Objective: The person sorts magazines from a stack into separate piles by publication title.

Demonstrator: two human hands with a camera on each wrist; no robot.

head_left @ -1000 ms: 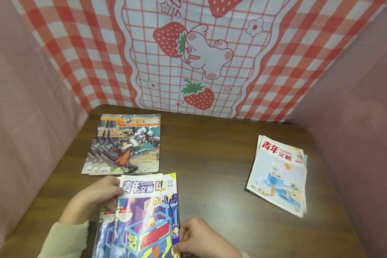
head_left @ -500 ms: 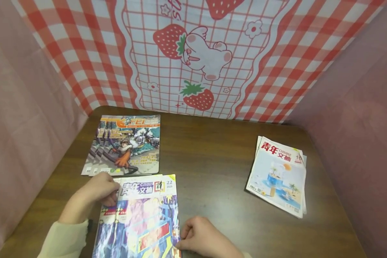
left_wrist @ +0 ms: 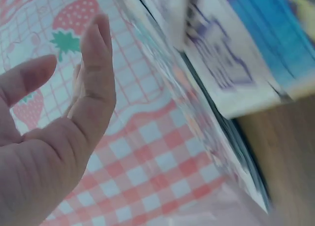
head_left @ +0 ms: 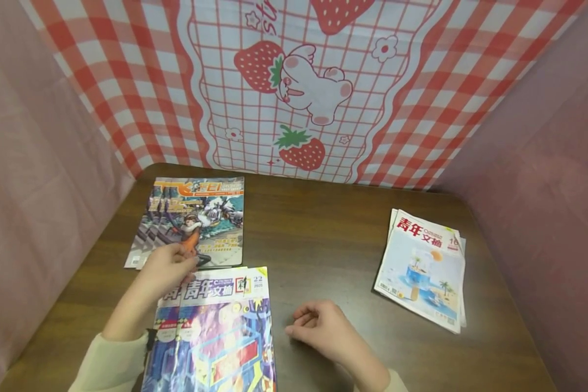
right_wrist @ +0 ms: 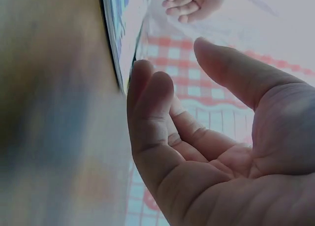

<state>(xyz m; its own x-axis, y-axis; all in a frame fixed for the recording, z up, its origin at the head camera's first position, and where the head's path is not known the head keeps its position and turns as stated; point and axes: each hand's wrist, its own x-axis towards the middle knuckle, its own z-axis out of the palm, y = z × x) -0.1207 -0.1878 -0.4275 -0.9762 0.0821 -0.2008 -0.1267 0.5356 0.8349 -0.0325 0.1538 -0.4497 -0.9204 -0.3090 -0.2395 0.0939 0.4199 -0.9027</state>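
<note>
My left hand (head_left: 163,275) hovers over the top left of a stack of purple-titled magazines (head_left: 227,337), near the lower edge of an overlapping pile of comic-style magazines (head_left: 210,228). The left wrist view shows the thumb and fingers apart, with nothing between them. To the right of the purple stack, my right hand (head_left: 325,332) is held above the wooden table. Its fingers (right_wrist: 152,117) are loosely bent and hold nothing. The purple magazines lie fanned slightly to the left, and their lower edge runs out of the head view.
Another stack of magazines, with a red title and an ice-lolly cover (head_left: 421,272), lies tilted at the table's right. A red-and-white strawberry cloth (head_left: 299,98) hangs behind the wooden table (head_left: 313,239). Pink curtains (head_left: 44,152) enclose both sides.
My left hand has left the purple stack's upper left edge and risen up and right. The right hand has let go of the stack's right edge and moved away to the right.
</note>
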